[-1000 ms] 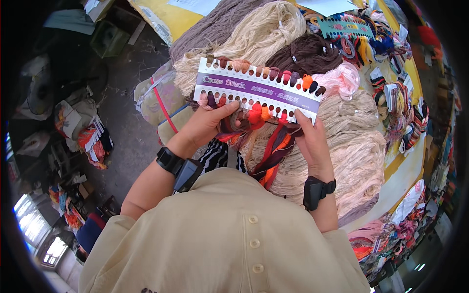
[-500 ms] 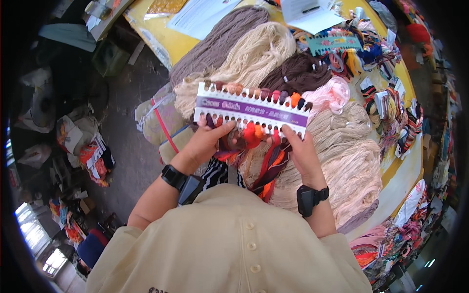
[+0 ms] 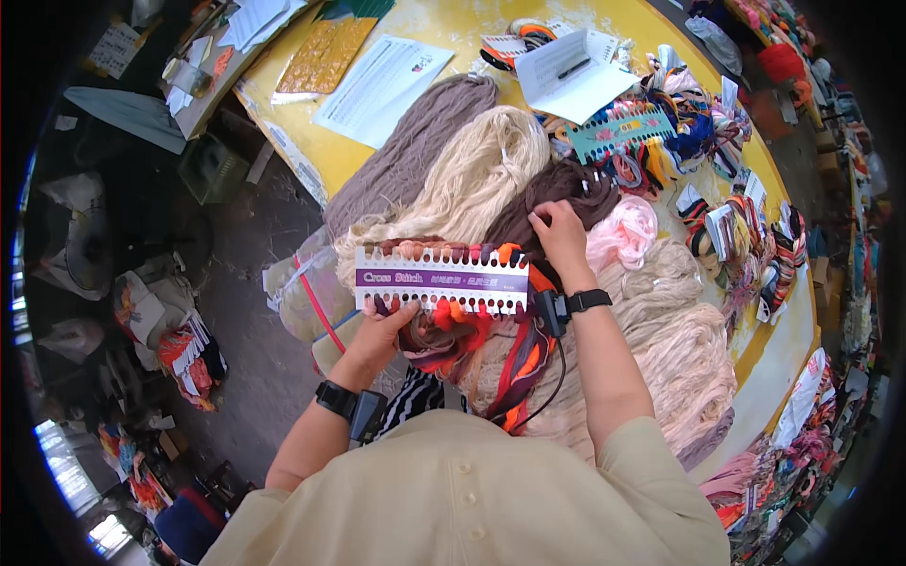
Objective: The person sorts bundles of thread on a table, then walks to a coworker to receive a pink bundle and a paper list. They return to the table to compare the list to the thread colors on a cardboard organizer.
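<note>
Left hand (image 3: 382,332): grip closed on the lower left edge of a white thread-sample card (image 3: 442,279), held level over the yarn. Right hand (image 3: 559,229): fingers bent onto a dark brown skein (image 3: 566,189); whether they pinch strands is unclear. Cream skein (image 3: 481,170) and grey-brown skein (image 3: 415,151) lie alongside; pink skein (image 3: 625,231) just right, all on the yellow counter (image 3: 472,24).

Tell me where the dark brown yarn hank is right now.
In the head view the dark brown yarn hank lies on the yellow table, between the cream hank and pink hank, under the right hand.
</note>
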Demonstrator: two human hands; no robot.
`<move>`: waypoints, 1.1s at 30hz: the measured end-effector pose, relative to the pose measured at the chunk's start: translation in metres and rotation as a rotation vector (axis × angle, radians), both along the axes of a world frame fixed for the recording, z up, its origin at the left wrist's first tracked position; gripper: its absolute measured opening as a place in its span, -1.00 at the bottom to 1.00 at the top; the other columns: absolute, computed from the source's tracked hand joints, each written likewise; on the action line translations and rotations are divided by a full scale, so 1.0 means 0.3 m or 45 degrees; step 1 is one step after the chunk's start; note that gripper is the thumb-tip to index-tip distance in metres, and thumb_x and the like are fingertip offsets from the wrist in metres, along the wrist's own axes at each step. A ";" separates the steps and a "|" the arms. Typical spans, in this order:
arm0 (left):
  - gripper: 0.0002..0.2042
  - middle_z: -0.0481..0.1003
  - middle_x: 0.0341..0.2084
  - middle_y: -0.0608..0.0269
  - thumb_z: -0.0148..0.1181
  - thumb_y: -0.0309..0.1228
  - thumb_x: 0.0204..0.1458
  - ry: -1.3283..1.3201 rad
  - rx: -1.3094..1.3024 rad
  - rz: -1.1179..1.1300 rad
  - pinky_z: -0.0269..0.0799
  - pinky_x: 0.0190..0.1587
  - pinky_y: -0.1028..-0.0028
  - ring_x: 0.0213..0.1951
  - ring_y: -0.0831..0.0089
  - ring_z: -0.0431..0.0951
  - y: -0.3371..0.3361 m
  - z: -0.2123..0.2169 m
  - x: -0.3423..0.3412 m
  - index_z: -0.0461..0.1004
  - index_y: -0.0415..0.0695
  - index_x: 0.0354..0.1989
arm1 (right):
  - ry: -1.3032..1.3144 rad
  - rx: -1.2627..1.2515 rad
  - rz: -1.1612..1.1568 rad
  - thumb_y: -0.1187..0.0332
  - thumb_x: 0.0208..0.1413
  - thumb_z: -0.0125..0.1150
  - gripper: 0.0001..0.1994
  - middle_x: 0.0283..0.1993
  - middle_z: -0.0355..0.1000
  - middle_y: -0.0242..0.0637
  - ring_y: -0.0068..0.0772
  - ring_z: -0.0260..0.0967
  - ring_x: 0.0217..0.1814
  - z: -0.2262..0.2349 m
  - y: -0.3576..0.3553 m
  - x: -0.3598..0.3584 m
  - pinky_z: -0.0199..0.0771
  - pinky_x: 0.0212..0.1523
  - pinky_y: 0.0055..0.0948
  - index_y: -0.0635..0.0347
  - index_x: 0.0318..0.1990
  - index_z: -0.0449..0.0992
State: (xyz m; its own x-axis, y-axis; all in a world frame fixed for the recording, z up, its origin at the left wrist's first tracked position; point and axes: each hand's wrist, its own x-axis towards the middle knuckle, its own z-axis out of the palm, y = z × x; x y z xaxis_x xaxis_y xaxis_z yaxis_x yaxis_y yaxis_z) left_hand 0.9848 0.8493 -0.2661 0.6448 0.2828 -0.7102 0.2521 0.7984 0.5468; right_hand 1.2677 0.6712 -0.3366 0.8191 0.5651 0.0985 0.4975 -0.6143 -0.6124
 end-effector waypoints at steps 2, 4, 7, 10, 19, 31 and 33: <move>-0.52 0.42 -0.12 0.21 0.19 -0.59 0.06 -0.025 0.024 0.033 0.62 -0.28 0.37 -0.17 0.33 0.56 0.018 -0.002 0.018 0.09 -0.02 0.08 | 0.118 0.052 -0.218 0.32 0.03 0.24 -0.86 -0.26 0.40 -0.16 -0.10 0.41 -0.23 -0.025 0.008 0.041 0.41 -0.20 -0.23 0.18 -0.32 0.50; -0.51 0.42 -0.11 0.21 0.20 -0.57 0.06 0.045 0.023 0.129 0.61 -0.30 0.39 -0.18 0.35 0.56 0.031 -0.013 0.000 0.09 -0.03 0.10 | -0.073 0.229 -0.337 0.34 0.04 0.23 -0.84 -0.23 0.37 -0.15 -0.10 0.39 -0.18 0.042 0.059 0.051 0.40 -0.16 -0.24 0.20 -0.28 0.46; -0.50 0.43 -0.13 0.23 0.21 -0.57 0.06 0.041 0.000 0.101 0.61 -0.31 0.39 -0.18 0.38 0.55 0.060 -0.048 -0.010 0.09 -0.04 0.11 | -0.035 0.326 -0.230 0.35 0.03 0.24 -0.82 -0.21 0.35 -0.16 -0.10 0.37 -0.16 0.102 0.167 0.084 0.39 -0.14 -0.25 0.21 -0.25 0.44; -0.50 0.43 -0.14 0.25 0.21 -0.56 0.06 0.023 -0.037 0.038 0.60 -0.30 0.40 -0.16 0.40 0.54 0.051 -0.063 -0.019 0.10 -0.05 0.11 | -0.093 0.306 -0.042 0.32 0.01 0.26 -0.78 -0.21 0.35 -0.15 -0.07 0.38 -0.14 0.062 0.274 0.115 0.40 -0.15 -0.23 0.20 -0.23 0.45; -0.21 0.32 -0.06 0.21 0.23 -0.63 0.01 0.135 -0.069 0.224 0.62 -0.30 0.31 -0.11 0.34 0.51 0.046 -0.065 -0.053 -0.22 0.04 0.26 | 0.961 0.736 -0.243 0.23 0.22 0.12 -0.76 -0.47 0.39 -0.54 -0.75 0.24 -0.43 -0.026 0.234 0.088 0.22 -0.42 -0.69 0.25 -0.24 0.54; -0.49 0.39 -0.11 0.22 0.18 -0.61 0.07 0.057 -0.060 0.138 0.63 -0.31 0.40 -0.18 0.40 0.55 0.022 -0.056 -0.013 0.04 -0.03 0.11 | 1.251 0.864 -0.139 0.25 0.33 -0.11 -0.69 -0.43 0.34 -0.56 -0.79 0.16 -0.41 0.017 0.087 0.055 0.13 -0.38 -0.75 0.28 -0.01 0.46; -0.49 0.40 -0.10 0.22 0.18 -0.61 0.07 0.047 -0.075 0.117 0.63 -0.28 0.40 -0.16 0.40 0.54 0.020 -0.047 -0.023 0.05 -0.03 0.11 | 1.262 0.854 -0.120 0.26 0.33 -0.12 -0.69 -0.42 0.36 -0.55 -0.79 0.16 -0.41 0.012 0.081 0.055 0.14 -0.37 -0.75 0.28 0.01 0.45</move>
State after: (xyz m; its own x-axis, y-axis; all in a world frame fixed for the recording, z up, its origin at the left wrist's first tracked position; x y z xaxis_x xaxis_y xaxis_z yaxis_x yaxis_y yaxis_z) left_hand 0.9779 0.8553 -0.2802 0.5911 0.2969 -0.7499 0.1952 0.8495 0.4902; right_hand 1.2843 0.6955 -0.3330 0.7403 0.5762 -0.3462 -0.4006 -0.0353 -0.9156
